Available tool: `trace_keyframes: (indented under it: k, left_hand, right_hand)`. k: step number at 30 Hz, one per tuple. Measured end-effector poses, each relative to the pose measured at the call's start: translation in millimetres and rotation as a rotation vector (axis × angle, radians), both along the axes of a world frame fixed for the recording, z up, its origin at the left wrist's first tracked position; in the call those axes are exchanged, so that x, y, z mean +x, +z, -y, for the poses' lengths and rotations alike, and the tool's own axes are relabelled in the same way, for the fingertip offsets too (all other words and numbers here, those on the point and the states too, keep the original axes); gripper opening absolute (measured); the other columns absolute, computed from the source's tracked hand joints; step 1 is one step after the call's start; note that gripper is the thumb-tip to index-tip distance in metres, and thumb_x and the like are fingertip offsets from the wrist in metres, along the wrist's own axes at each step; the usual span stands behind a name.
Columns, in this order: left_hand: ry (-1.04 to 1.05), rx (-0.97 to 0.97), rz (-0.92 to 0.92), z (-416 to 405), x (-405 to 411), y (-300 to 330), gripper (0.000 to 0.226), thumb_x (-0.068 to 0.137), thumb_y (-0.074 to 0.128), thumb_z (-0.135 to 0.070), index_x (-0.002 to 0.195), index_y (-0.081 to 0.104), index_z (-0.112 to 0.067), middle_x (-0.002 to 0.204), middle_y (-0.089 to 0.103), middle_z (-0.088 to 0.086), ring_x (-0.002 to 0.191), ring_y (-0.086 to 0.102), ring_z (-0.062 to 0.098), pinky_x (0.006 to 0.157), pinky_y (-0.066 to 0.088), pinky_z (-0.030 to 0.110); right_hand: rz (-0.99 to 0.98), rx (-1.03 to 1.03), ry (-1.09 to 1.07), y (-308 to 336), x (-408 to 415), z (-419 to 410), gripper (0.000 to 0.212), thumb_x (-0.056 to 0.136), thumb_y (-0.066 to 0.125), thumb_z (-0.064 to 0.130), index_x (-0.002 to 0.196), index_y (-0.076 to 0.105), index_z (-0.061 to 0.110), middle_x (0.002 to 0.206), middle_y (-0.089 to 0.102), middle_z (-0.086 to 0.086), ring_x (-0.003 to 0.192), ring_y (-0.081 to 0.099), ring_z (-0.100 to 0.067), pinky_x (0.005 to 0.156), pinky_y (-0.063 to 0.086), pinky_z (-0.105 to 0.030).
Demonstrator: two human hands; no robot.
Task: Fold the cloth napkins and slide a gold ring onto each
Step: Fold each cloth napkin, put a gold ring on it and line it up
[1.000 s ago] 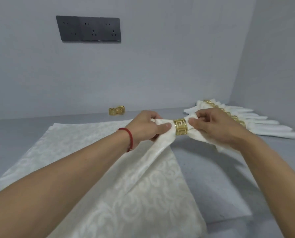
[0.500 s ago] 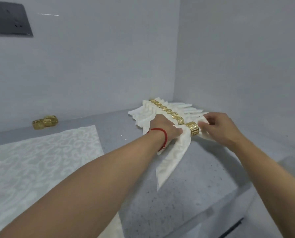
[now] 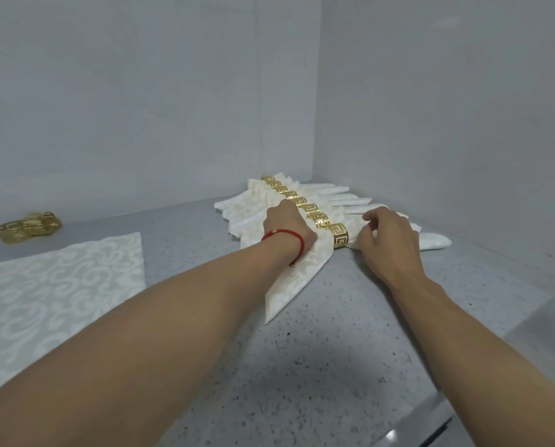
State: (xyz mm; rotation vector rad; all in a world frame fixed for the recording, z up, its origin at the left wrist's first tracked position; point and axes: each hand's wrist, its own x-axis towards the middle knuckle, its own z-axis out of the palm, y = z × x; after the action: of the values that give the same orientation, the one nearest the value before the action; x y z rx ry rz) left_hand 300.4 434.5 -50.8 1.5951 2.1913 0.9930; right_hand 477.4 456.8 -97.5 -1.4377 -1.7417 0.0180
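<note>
Grey speckled counter (image 3: 334,366), room corner. At 12 o'clock, row of ringed white napkins (image 3: 343,199). Left hand (image 3: 285,225) presses, right hand (image 3: 387,243) pinches newest folded white cloth napkin (image 3: 297,282), gold fretwork ring (image 3: 340,241) on. Remaining: flat white napkin (image 3: 56,285), spare gold rings (image 3: 27,227) at 10 o'clock.

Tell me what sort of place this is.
Likely a catering or table-setting prep corner: a speckled grey counter against bare walls, a row of ringed napkins, spare gold rings and a flat unfolded napkin.

a white patterned cloth napkin (image 3: 297,279), folded to a point, lies nearest in a fanned row of ringed white napkins (image 3: 340,201), its fretwork gold ring (image 3: 340,242) on. spare gold rings (image 3: 27,227) sit far left; an unfolded patterned cloth (image 3: 53,285) lies flat.
</note>
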Motion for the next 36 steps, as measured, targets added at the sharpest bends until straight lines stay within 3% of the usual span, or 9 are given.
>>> trace_keyframes:
  k: [4,8,11,16,19,23,26,31,36]
  left_hand:
    - [-0.040,0.044,0.000,14,-4,3,0.018,0.083,0.071,-0.016,0.097,0.060,-0.013,0.087,0.057,-0.003,0.088,0.059,0.020,0.080,0.052,0.027]
    - [-0.079,0.084,-0.044,54,-34,9,0.028,0.085,0.061,-0.008,0.112,0.065,-0.015,0.111,0.064,0.004,0.105,0.061,0.022,0.081,0.048,0.026]
    - [-0.119,0.108,-0.206,101,-69,7,0.031,0.083,0.058,-0.005,0.111,0.065,-0.018,0.111,0.062,0.003,0.106,0.057,0.021,0.079,0.042,0.024]
    - [-0.202,0.186,-0.770,203,-130,6,0.036,0.080,0.052,-0.003,0.112,0.063,-0.015,0.110,0.058,0.005,0.101,0.050,0.029,0.076,0.043,0.038]
    - [-0.174,0.117,-0.896,266,-166,5,0.036,0.074,0.054,-0.004,0.106,0.064,-0.016,0.104,0.060,0.004,0.094,0.052,0.029,0.071,0.043,0.039]
    - [-0.139,0.093,-0.798,341,-196,4,0.038,0.083,0.051,-0.006,0.117,0.062,-0.020,0.111,0.060,-0.002,0.100,0.053,0.023,0.078,0.042,0.033]
    - [-0.154,0.098,-0.580,410,-213,-5,0.030,0.093,0.047,-0.011,0.114,0.062,-0.025,0.103,0.058,-0.009,0.097,0.052,0.013,0.082,0.044,0.029]
    - [-0.223,-0.011,-0.260,467,-205,-15,0.020,0.100,0.045,-0.042,0.101,0.063,-0.035,0.092,0.060,-0.015,0.091,0.053,0.002,0.082,0.044,0.020]
    - [-0.205,-0.015,-0.285,481,-198,-16,0.040,0.093,0.042,-0.068,0.107,0.060,-0.035,0.100,0.062,-0.020,0.096,0.052,-0.002,0.087,0.042,0.019]
  right_hand:
    - [0.039,0.014,-0.030,-1,0,4,0.026,0.093,0.053,0.010,0.117,0.063,0.012,0.106,0.067,-0.006,0.108,0.056,-0.030,0.097,0.042,-0.049]
    - [0.125,0.076,-0.035,2,0,18,0.025,0.090,0.056,0.008,0.114,0.062,0.012,0.099,0.067,-0.007,0.097,0.057,-0.030,0.090,0.042,-0.047]
    - [0.224,0.144,0.037,10,-14,47,0.022,0.091,0.059,0.012,0.112,0.064,0.013,0.098,0.068,-0.006,0.089,0.058,-0.027,0.082,0.045,-0.043]
    - [0.234,0.084,0.514,26,-72,143,0.012,0.097,0.063,0.030,0.108,0.061,0.034,0.093,0.062,0.019,0.078,0.056,-0.005,0.073,0.043,-0.026]
    - [0.204,-0.146,0.871,37,-122,207,0.012,0.092,0.071,0.042,0.102,0.067,0.038,0.095,0.067,0.021,0.084,0.062,-0.006,0.070,0.047,-0.017]
    - [0.443,-0.427,1.169,51,-172,257,0.037,0.076,0.083,0.056,0.106,0.068,0.041,0.100,0.065,0.017,0.084,0.060,-0.007,0.073,0.049,-0.019]
    - [0.689,-0.585,1.262,57,-207,287,0.040,0.072,0.087,0.054,0.102,0.065,0.037,0.091,0.059,0.014,0.073,0.052,-0.003,0.068,0.048,-0.022]
    - [0.717,-0.748,1.293,67,-231,293,0.018,0.080,0.086,0.037,0.086,0.073,0.027,0.072,0.057,0.015,0.064,0.046,-0.006,0.064,0.042,-0.025]
    - [0.703,-0.773,1.247,79,-236,290,0.013,0.089,0.078,0.039,0.086,0.078,0.026,0.078,0.069,0.008,0.070,0.056,-0.003,0.072,0.047,-0.024]
